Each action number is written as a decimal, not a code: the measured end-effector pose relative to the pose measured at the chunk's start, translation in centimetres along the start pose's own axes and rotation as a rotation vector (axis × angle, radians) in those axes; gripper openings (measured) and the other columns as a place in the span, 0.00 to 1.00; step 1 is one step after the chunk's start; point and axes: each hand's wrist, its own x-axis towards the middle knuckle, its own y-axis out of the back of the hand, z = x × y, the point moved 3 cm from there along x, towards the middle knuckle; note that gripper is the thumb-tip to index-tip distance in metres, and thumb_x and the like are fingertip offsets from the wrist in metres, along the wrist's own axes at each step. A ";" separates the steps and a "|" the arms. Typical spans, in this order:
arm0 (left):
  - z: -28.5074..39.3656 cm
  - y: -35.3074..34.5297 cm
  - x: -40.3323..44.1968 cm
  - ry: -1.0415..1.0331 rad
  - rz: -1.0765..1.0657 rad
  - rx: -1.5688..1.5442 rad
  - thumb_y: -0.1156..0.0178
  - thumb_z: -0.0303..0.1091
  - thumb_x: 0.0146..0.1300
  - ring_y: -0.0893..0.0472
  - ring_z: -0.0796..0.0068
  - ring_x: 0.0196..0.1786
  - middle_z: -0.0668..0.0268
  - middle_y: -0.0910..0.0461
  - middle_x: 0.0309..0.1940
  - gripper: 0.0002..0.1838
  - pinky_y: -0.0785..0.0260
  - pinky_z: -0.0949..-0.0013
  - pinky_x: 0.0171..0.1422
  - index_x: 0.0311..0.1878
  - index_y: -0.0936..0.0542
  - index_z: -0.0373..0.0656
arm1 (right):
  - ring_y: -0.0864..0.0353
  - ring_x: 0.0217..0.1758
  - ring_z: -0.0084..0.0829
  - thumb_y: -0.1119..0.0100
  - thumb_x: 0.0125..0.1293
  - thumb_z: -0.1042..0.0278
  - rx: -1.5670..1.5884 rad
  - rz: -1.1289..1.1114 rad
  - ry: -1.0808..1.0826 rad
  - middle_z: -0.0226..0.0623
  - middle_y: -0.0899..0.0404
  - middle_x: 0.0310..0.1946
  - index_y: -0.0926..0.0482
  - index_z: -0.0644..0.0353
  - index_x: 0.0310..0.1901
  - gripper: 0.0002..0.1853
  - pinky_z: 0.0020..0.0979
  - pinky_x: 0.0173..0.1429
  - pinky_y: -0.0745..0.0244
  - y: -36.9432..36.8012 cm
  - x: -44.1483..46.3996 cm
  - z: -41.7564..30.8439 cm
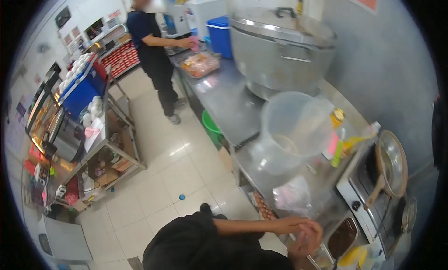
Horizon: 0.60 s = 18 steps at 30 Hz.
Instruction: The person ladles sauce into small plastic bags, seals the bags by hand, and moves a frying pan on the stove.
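Together, both hands [297, 225] crowd the tray rim [358, 230].

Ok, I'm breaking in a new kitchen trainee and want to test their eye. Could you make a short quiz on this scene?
1. Which colour is the cooler beside the big pot?
a) red
b) blue
c) green

2. True or false: the bucket is on the floor.

3. Are the camera wearer's left hand and right hand close together or wide apart?

Key:
1. b
2. False; the bucket stands on the counter.
3. Close together.
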 end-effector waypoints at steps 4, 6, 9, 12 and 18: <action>-3.6 9.2 -15.1 -0.003 0.146 0.137 0.55 0.41 0.69 0.29 0.63 0.56 0.56 0.27 0.51 0.18 0.40 0.64 0.61 0.52 0.28 0.38 | 0.24 0.38 0.41 0.49 0.55 0.75 0.245 -0.244 0.224 0.46 0.24 0.35 0.22 0.64 0.32 0.07 0.35 0.46 0.29 -13.7 0.8 -8.5; -0.5 13.7 -23.6 0.115 0.335 0.124 0.55 0.39 0.68 0.28 0.63 0.55 0.56 0.26 0.49 0.18 0.39 0.64 0.61 0.52 0.28 0.37 | 0.24 0.38 0.40 0.48 0.51 0.77 0.328 -0.301 0.228 0.43 0.23 0.35 0.21 0.62 0.33 0.08 0.35 0.45 0.29 -21.1 0.6 -11.8; 5.3 19.1 -34.0 0.341 0.635 0.120 0.55 0.36 0.68 0.26 0.68 0.52 0.58 0.25 0.46 0.17 0.36 0.67 0.57 0.55 0.31 0.36 | 0.24 0.38 0.39 0.46 0.46 0.80 0.462 -0.477 0.253 0.39 0.23 0.36 0.20 0.60 0.33 0.11 0.34 0.44 0.28 -28.9 0.6 -17.6; 6.6 23.0 -42.4 0.313 0.923 0.088 0.56 0.36 0.69 0.25 0.71 0.49 0.59 0.24 0.44 0.16 0.35 0.69 0.56 0.55 0.32 0.37 | 0.23 0.38 0.38 0.46 0.45 0.82 0.532 -0.594 0.362 0.37 0.23 0.35 0.21 0.60 0.35 0.13 0.33 0.43 0.27 -35.2 1.3 -22.2; 5.3 29.4 -52.9 0.268 1.361 -0.008 0.57 0.37 0.70 0.24 0.72 0.45 0.60 0.23 0.42 0.15 0.34 0.70 0.51 0.51 0.31 0.39 | 0.23 0.34 0.38 0.47 0.52 0.82 0.543 -0.884 0.251 0.39 0.22 0.32 0.20 0.62 0.34 0.08 0.30 0.39 0.28 -46.9 3.3 -25.7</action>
